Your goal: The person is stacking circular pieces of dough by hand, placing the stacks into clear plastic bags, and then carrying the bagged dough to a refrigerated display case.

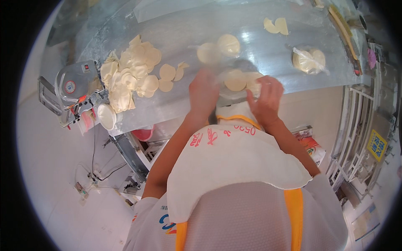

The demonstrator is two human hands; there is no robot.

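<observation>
At the left end of the steel table (268, 54), a grey metal machine (73, 90) stands at the near corner, with a white round cup (106, 116) just beside it at the table's near edge. To its right, a loose pile of pale round dough wrappers (130, 73) spreads from the near edge toward the middle; three single discs (167, 73) lie just beside the pile.

At the middle of the near edge, the left hand (203, 94) reaches over the table, its back upward and its fingers blurred; whether it grips anything cannot be told. Just to its right lies a clear plastic bag (228, 90) with a small stack of wrappers (235, 80) in it. The right hand (266, 98) touches the bag's right side, fingers curled toward the plastic; its exact hold is unclear through blur. The two hands stand near each other, the bagged stack between them.

Behind the hands, toward the middle of the table, two round wrappers (218, 48) lie side by side under clear film. Farther right, two cut pieces of dough (276, 26) lie near the far edge. Toward the right end, a second bag of wrappers (310, 60) lies closed. Along the right end, a long wooden brush (343, 27) lies by the edge.
</observation>
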